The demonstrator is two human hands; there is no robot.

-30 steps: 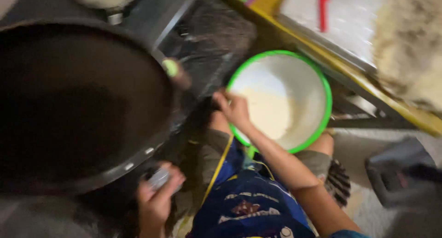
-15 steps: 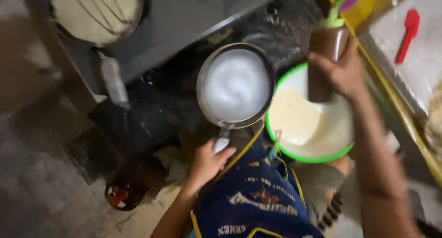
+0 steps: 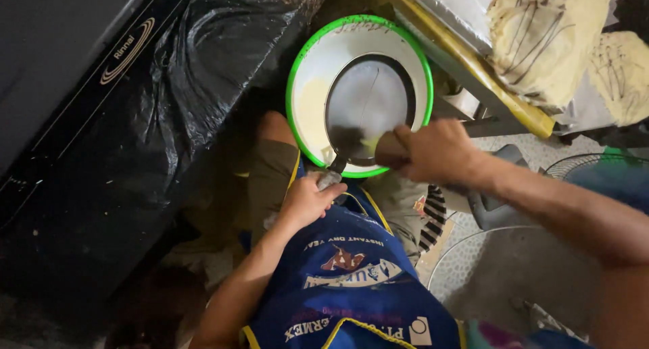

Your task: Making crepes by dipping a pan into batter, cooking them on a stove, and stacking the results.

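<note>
My left hand (image 3: 307, 200) grips the handle of a small round pan (image 3: 370, 106). The pan hangs over a white bowl with a green rim (image 3: 291, 99). Pale batter (image 3: 311, 116) lies in the bowl, to the left of the pan. My right hand (image 3: 433, 153) holds a brown squeeze bottle (image 3: 389, 150), tipped sideways. Its greenish tip points at the pan's near edge. The bowl sits just beyond my knees, above a blue apron (image 3: 345, 275).
A black appliance wrapped in black plastic (image 3: 169, 85) fills the left side. A yellow-edged table (image 3: 473, 65) at upper right carries stacks of thin pale crepes (image 3: 541, 38). A wire fan guard (image 3: 473, 254) lies at lower right.
The pan has moved from left of the bowl to over it. My right hand has come down and tipped the bottle from upright to sideways at the pan's edge.
</note>
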